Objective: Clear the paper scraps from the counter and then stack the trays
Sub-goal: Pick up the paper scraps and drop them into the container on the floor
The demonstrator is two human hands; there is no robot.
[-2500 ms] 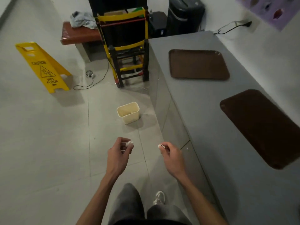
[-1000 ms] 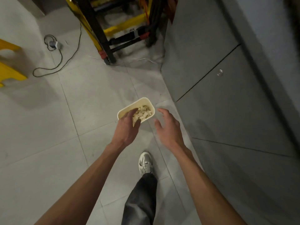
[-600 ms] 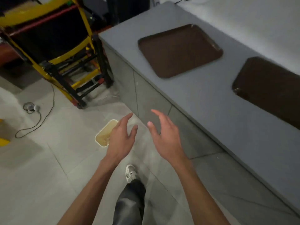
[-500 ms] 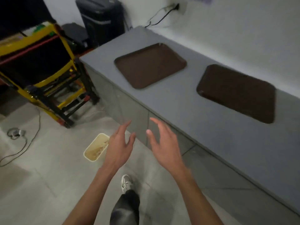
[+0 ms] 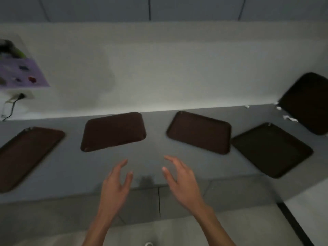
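Observation:
Several brown trays lie flat on the grey counter: a far-left tray, a left-middle tray, a right-middle tray and a right tray. Another dark tray leans at the far right. A few white paper scraps lie on the counter beside that leaning tray. My left hand and my right hand hover over the counter's front edge, both empty with fingers spread.
A white wall rises behind the counter. At the left, a purple poster hangs above a wall socket with a black plug. Grey cabinet doors sit below the counter front.
I dropped the scraps into the small bin on the floor, then turned from it to face the counter. Both hands went from pinching scraps to empty and spread.

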